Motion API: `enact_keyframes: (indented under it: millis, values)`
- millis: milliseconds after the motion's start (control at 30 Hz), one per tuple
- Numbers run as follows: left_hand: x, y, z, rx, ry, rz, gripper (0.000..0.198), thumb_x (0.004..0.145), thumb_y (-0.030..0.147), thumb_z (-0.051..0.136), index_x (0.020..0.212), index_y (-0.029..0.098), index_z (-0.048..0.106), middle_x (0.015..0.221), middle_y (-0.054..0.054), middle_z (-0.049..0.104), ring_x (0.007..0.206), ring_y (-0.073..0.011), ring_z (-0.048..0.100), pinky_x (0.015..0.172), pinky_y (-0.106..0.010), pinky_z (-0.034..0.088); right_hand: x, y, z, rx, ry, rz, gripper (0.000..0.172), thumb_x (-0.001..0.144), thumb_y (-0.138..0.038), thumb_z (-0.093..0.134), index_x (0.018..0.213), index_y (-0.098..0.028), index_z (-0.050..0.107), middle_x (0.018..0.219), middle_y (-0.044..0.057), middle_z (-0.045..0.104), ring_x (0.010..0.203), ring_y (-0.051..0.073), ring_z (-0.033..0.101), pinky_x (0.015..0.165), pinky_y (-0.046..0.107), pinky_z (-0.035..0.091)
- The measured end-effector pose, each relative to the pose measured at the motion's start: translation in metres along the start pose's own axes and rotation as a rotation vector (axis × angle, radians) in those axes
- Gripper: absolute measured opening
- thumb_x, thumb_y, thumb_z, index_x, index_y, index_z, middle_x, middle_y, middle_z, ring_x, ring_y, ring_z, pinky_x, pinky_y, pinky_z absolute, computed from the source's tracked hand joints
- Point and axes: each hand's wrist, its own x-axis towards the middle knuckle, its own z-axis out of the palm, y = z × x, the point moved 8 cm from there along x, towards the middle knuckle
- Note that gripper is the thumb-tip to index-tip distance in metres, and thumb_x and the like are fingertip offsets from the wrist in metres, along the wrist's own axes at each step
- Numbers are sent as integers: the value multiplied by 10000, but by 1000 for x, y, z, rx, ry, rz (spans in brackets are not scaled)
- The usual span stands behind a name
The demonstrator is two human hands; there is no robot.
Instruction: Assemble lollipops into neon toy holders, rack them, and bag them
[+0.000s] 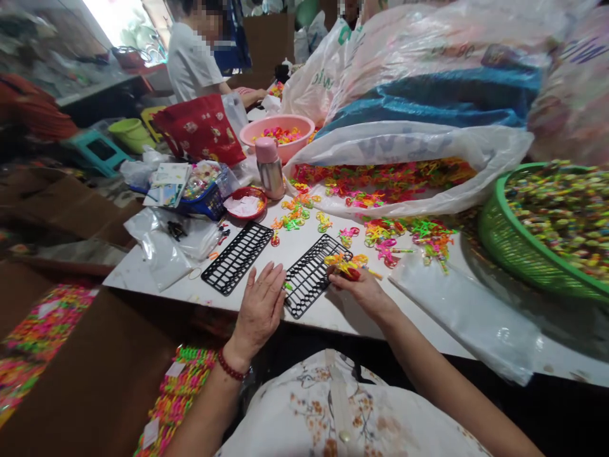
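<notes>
My left hand (261, 309) lies flat and unclenched, fingers together and stretched out, palm down on the white table (328, 314). Its fingertips touch the near left edge of the black grid tray (309, 276) and grasp nothing. My right hand (362, 289) is at the tray's right edge, fingers pinched around a bunch of bright plastic pieces (345, 262) that rests over the tray's far right corner. A second black tray (236, 257) lies just left of the grid tray, apart from it. More loose coloured pieces (385, 238) are scattered beyond the tray. A green basket (511, 254) stands well off to the tray's right.
</notes>
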Motion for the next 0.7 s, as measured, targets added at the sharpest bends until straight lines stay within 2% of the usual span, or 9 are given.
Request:
enact_keyframes:
  millis: [133,267,367,500,700]
  values:
    - [0,-1,-1,-15,-31,-16,472,946,116,433,1411,187,404,1424,-133,544,1448,-232,344,1201,-575,224,18,3,36,-141,-87,-43,335,677,-423,771,884,-173,689,765,4,673,698,160,597,699,308,496]
    - [1,-3,-1,-42,-63,-26,380,943,96,422,1311,182,458,1432,-139,532,1454,-236,331,1194,-590,230,33,6,74,-372,-153,-138,216,777,-389,667,816,-176,662,706,-2,660,658,151,572,656,277,458]
    - [2,-5,-2,-59,-63,-36,343,943,89,423,1270,183,467,1444,-145,519,1446,-231,348,1197,-592,224,38,4,96,-477,-195,-236,148,786,-320,650,798,-173,639,699,-18,642,653,134,534,651,249,423]
    - [1,-4,-3,-76,-39,-45,329,940,95,437,1253,193,466,1461,-147,501,1450,-227,340,1199,-589,229,36,4,109,-579,-263,-312,109,819,-276,626,782,-173,617,687,-23,620,649,123,501,632,221,387]
    - [-1,-4,0,-103,30,-72,294,944,102,445,1225,188,454,1463,-164,488,1452,-245,335,1179,-586,292,28,4,108,-713,-279,-390,65,854,-224,602,811,-182,625,705,-13,635,632,119,511,615,209,360]
